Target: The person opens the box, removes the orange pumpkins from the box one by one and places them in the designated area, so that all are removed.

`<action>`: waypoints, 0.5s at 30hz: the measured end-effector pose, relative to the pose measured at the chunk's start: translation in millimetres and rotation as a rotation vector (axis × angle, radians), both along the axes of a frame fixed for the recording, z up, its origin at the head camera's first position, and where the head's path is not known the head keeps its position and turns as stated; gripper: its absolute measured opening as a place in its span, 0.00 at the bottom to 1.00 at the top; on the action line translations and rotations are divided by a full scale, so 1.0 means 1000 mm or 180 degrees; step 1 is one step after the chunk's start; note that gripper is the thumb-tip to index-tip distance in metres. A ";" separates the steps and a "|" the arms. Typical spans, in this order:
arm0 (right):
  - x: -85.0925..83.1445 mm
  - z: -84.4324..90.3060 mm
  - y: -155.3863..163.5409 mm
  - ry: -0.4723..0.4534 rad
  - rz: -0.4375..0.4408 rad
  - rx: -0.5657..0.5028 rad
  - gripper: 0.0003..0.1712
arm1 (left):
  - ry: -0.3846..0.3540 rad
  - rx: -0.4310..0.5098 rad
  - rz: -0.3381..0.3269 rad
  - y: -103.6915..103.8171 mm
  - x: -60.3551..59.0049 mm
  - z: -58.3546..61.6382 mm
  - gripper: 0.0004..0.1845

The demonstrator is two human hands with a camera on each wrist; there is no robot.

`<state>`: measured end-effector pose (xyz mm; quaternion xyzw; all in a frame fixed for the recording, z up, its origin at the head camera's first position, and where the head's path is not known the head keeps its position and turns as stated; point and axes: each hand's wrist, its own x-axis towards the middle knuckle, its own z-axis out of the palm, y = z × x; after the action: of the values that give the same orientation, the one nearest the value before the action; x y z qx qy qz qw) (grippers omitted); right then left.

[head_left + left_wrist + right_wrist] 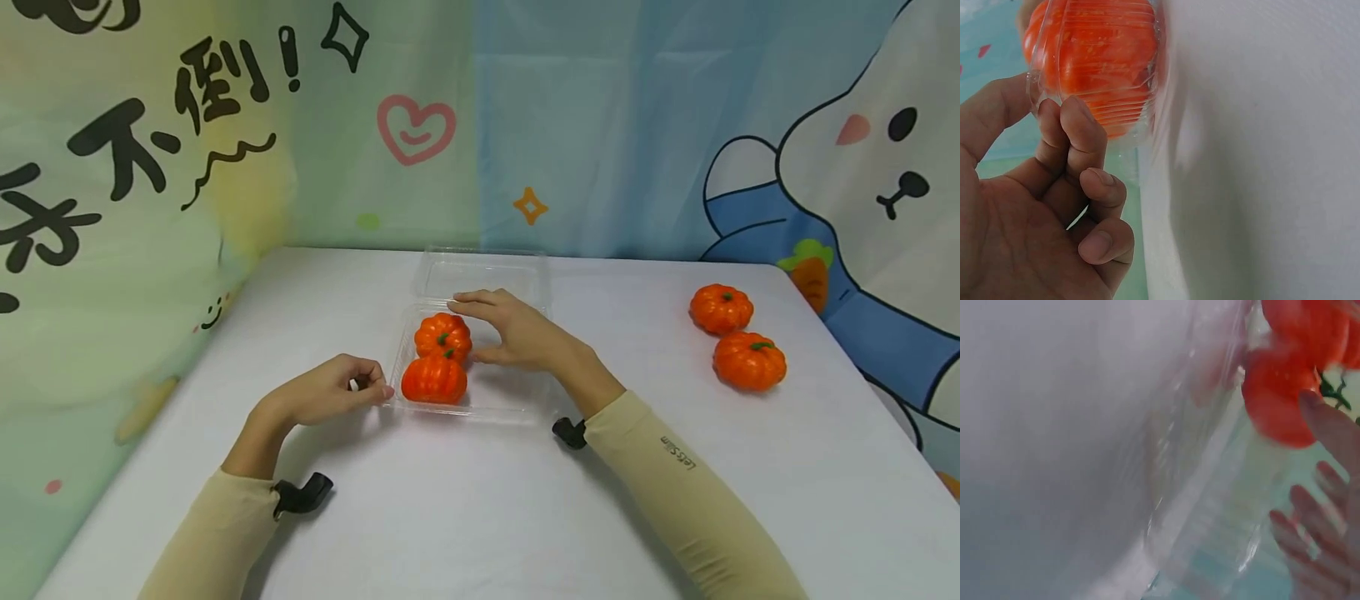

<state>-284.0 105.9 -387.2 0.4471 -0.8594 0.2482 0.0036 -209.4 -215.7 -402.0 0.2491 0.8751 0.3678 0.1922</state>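
Observation:
A clear plastic clamshell box [506,408] lies on the table with its lid [483,271] folded back. Two small orange pumpkins fill its left side: a rear pumpkin [431,335] and a front pumpkin [429,383]. At the near left corner, my left hand [330,392] pinches the box's rim between thumb and forefinger; the left wrist view shows the pumpkin [1107,50] behind the ribbed wall. My right hand [517,333] reaches over the box from the right, fingers spread and gently bent. Its thumb overlaps a pumpkin [1279,400] in the right wrist view.
Two more orange pumpkins stand at the table's right: a farther pumpkin [720,310] and a nearer pumpkin [748,362]. A white cloth covers the table [465,517]. Behind it hangs a printed backdrop [600,125]. Black wrist-worn devices show at both sleeves.

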 end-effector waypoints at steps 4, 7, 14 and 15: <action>0.002 0.002 -0.009 -0.0013 0.0035 0.0136 0.42 | 0.0037 0.0030 -0.0020 0.000 0.001 0.001 0.12; 0.002 0.003 -0.012 -0.0038 0.0017 0.0255 0.43 | 0.0058 0.0044 -0.0015 0.001 0.000 0.002 0.12; 0.004 0.000 -0.018 -0.0144 0.0041 0.0412 0.41 | 0.0013 0.0019 0.0017 0.000 0.002 0.003 0.12; 0.004 -0.001 -0.019 -0.0145 0.0045 0.0419 0.41 | 0.0011 0.0021 0.0017 0.000 0.002 0.003 0.12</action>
<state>-280.3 86.8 -387.7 0.4467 -0.8705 0.2012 -0.0472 -207.4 -216.0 -399.2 0.2480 0.8749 0.3708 0.1888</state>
